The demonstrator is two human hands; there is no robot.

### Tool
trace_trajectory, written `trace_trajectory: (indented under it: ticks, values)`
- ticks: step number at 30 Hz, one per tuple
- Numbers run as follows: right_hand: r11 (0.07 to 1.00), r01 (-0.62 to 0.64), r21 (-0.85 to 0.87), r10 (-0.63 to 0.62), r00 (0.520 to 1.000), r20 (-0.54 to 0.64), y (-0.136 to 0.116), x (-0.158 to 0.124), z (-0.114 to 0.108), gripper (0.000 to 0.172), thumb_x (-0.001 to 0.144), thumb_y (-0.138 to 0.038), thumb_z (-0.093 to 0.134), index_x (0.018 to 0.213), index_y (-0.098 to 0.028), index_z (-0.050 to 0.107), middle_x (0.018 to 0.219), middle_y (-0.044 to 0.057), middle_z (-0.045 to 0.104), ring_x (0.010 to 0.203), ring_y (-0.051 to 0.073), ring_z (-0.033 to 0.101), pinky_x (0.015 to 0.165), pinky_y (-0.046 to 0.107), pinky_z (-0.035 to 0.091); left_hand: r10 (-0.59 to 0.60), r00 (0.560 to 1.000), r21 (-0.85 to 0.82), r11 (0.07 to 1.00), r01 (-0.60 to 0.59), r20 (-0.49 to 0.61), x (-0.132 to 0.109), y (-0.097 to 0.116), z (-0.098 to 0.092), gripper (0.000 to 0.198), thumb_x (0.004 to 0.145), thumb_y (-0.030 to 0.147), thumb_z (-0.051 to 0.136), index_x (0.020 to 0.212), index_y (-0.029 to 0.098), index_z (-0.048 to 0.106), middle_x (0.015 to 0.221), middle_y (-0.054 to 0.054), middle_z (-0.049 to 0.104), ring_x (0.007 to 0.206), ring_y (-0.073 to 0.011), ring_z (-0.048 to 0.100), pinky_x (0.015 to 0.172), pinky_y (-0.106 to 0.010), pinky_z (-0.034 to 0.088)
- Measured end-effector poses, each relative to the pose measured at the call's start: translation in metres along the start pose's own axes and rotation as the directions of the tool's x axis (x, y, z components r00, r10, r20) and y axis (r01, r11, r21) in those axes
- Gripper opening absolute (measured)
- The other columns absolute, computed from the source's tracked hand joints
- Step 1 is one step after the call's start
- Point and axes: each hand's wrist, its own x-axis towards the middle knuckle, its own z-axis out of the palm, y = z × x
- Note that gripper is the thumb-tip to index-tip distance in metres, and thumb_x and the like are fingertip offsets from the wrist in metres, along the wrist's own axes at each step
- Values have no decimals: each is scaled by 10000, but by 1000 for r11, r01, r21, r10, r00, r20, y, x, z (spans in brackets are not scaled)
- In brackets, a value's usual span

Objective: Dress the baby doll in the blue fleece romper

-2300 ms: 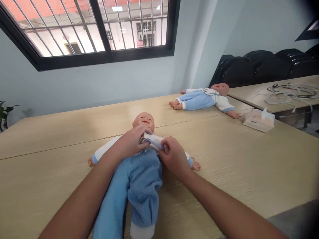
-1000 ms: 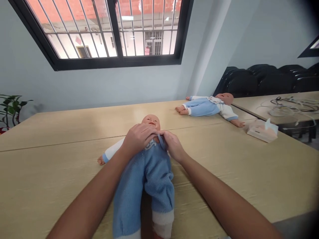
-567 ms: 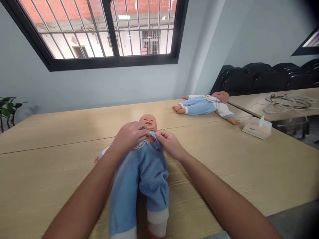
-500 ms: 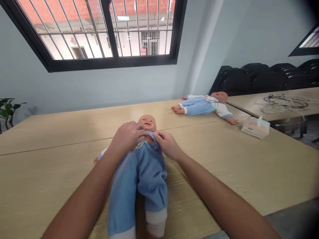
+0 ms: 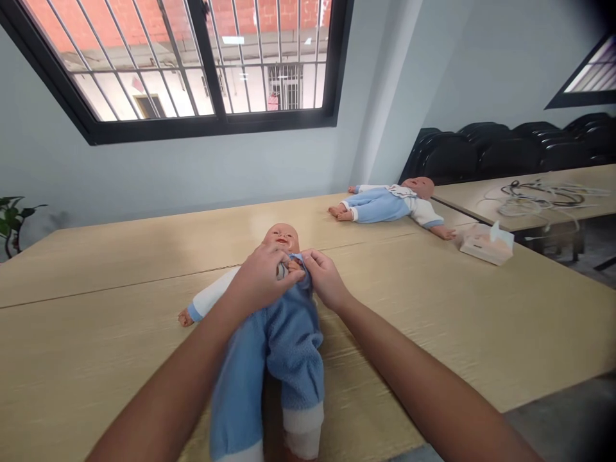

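A baby doll (image 5: 282, 236) lies on its back on the wooden table (image 5: 96, 333), dressed in a blue fleece romper (image 5: 283, 340) with white sleeves. My left hand (image 5: 262, 277) rests on the doll's chest, fingers pinched on the romper's collar just under the chin. My right hand (image 5: 325, 276) pinches the other side of the collar, close beside the left hand. The doll's right arm sticks out to the left; its other arm is hidden by my right hand.
A second dressed doll (image 5: 389, 202) lies at the far right of the table. A tissue box (image 5: 486, 244) sits near the right edge. Cables (image 5: 539, 192) lie on another table, black chairs (image 5: 481, 151) behind it. A plant (image 5: 12, 221) stands far left.
Both hands have moved from the doll's chest up to its neck, drawing the romper's collar together. The camera view has shifted slightly.
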Motion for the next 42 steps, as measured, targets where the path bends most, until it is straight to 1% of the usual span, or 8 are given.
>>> trace_trajectory:
  ticks: [7,14,20,25,28,32,36,42]
  values:
    - [981,-54,189,52,999,16,6,0,-6,286,838,-497,692,839,-213,653,834,2,651,785,170,584,770,295,494,101,988,248,966,-69,-120,-9,22,22,236,869,409,705,944,208,608,1043,-118,688,1087,-342,591,918,-493,494]
    - [997,-63,39,58,991,122,-3,8,-28,271,834,-472,689,832,-201,678,845,-2,685,816,177,590,790,291,480,85,988,122,990,-69,-126,-6,25,25,78,857,268,654,911,238,607,904,-55,712,922,-267,655,862,-419,509]
    - [986,-158,49,153,983,101,9,21,-53,273,798,-455,723,766,-186,698,780,-1,715,749,162,590,730,278,463,95,975,-56,993,-108,-201,-11,35,0,123,831,235,669,937,240,605,885,-5,722,820,-198,673,775,-338,536]
    - [950,-276,143,241,945,222,15,20,-62,227,799,-382,740,869,-168,772,939,72,795,873,225,692,811,336,529,254,965,-188,947,-261,-62,-20,45,-30,173,761,173,718,888,248,627,839,41,722,720,-132,662,689,-267,549]
    - [911,-346,225,285,921,265,17,18,-61,290,828,-357,740,1040,-162,768,1136,102,783,1066,260,696,952,379,528,59,979,-287,951,-114,-193,-19,41,-35,207,759,227,754,923,238,628,902,13,732,768,-150,690,676,-267,580]
    - [846,-392,362,291,908,302,20,19,-62,323,920,-379,648,1163,-178,714,1249,83,748,1188,246,660,1030,394,501,-325,876,-489,864,121,-357,-11,24,-30,251,822,351,754,972,214,608,901,-7,710,742,-144,693,587,-226,558]
    - [777,-437,453,275,883,380,21,19,-72,234,976,-384,580,991,-193,713,1004,42,786,977,205,705,945,356,523,-397,824,-552,824,127,-403,-5,9,-27,290,825,379,764,1002,198,623,934,-29,714,829,-169,704,686,-267,594]
    - [823,-499,272,276,768,578,17,14,-79,357,955,-449,637,1158,-158,682,1022,90,771,959,245,695,888,395,531,-428,814,-626,773,104,-393,-4,1,-30,315,834,396,763,1026,182,636,991,-64,732,913,-211,721,775,-343,618]
